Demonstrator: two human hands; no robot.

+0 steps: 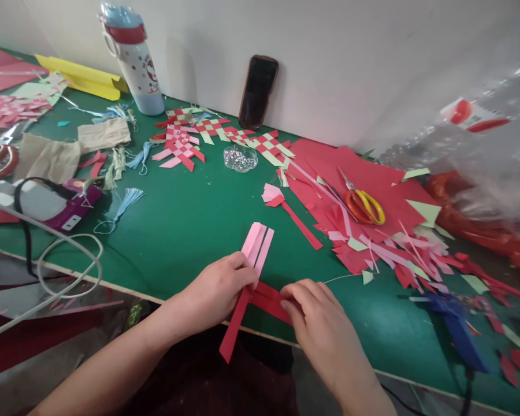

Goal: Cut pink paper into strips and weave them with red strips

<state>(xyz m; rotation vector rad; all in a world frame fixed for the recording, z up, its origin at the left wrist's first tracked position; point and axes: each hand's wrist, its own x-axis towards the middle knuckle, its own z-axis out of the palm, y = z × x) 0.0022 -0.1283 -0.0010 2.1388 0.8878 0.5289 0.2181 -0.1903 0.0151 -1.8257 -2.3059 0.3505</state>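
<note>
My left hand pinches folded paper strips near the table's front edge. Pink paper strips stick out beyond its fingers, and a red strip hangs down past the edge. My right hand has thumb and fingers closed on the end of another red paper strip, which runs across to the left hand. Where the strips cross is partly hidden by the left fingers. Beyond the hands lies a small pink and red folded piece with a long red tail.
Woven paper fish, a dish of beads, a phone and a bottle stand or lie toward the wall. Scissors rest on red paper at right, near scraps and a blue glue gun. A power strip is left.
</note>
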